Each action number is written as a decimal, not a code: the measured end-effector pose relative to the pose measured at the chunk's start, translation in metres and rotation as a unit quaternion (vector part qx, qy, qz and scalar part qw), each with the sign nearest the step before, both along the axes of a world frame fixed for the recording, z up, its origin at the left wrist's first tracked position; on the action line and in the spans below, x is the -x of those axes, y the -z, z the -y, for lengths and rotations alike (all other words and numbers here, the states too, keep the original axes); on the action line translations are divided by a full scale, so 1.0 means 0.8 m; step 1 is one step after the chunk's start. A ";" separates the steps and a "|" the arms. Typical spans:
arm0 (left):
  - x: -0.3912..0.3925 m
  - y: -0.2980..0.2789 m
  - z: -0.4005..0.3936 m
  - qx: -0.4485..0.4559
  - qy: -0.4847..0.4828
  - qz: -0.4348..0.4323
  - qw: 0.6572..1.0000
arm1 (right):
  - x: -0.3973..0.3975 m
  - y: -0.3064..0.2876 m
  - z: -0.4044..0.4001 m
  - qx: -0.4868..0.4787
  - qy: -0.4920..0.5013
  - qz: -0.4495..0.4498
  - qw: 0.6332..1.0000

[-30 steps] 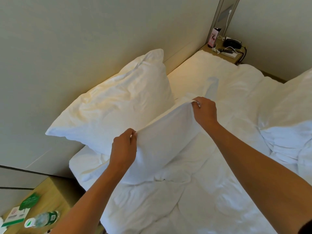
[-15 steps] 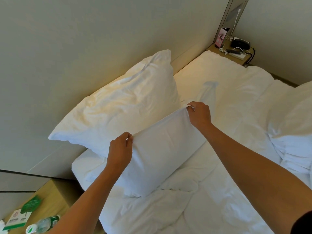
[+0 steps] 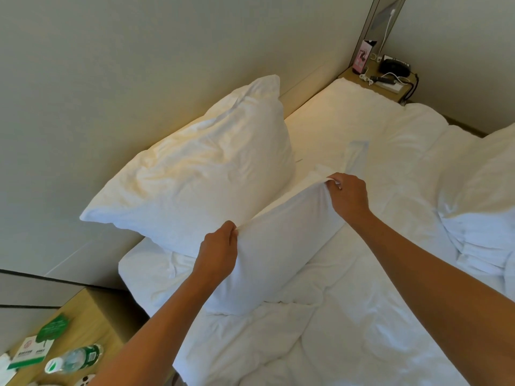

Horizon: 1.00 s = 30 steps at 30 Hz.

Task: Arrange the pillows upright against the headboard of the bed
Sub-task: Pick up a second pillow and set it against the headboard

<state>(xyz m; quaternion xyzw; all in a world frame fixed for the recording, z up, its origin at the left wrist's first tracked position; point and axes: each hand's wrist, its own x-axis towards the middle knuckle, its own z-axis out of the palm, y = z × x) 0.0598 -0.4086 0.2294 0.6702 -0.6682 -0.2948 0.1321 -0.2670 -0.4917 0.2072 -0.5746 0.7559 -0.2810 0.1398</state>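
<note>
A large white pillow [image 3: 195,176] leans upright against the pale headboard [image 3: 139,79] at the left end of the bed [image 3: 376,302]. In front of it stands a smaller white pillow [image 3: 278,246], tilted and resting on the sheet. My left hand [image 3: 220,252] pinches its upper edge near the left corner. My right hand [image 3: 348,199] grips its top right corner. The small pillow's lower left part is hidden by my left forearm.
A rumpled white duvet [image 3: 479,213] is bunched at the right. A wooden bedside table [image 3: 83,330] at the lower left holds a water bottle [image 3: 75,360] and cards. A far nightstand [image 3: 384,82] carries a phone, cables and a pink card.
The small pillow has been lowered and shifted toward the large pillow, both hands still holding its top edge. The view has tilted slightly.
</note>
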 end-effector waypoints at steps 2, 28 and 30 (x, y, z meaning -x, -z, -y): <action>0.006 -0.008 -0.005 0.004 -0.003 -0.015 1.000 | 0.007 -0.009 -0.004 0.007 0.005 -0.008 1.000; 0.004 -0.017 0.002 -0.018 -0.023 -0.058 0.998 | -0.003 -0.015 0.025 -0.022 -0.009 -0.018 1.000; 0.005 -0.022 0.010 -0.012 -0.024 -0.065 0.998 | 0.003 -0.022 0.028 -0.017 0.001 -0.013 1.000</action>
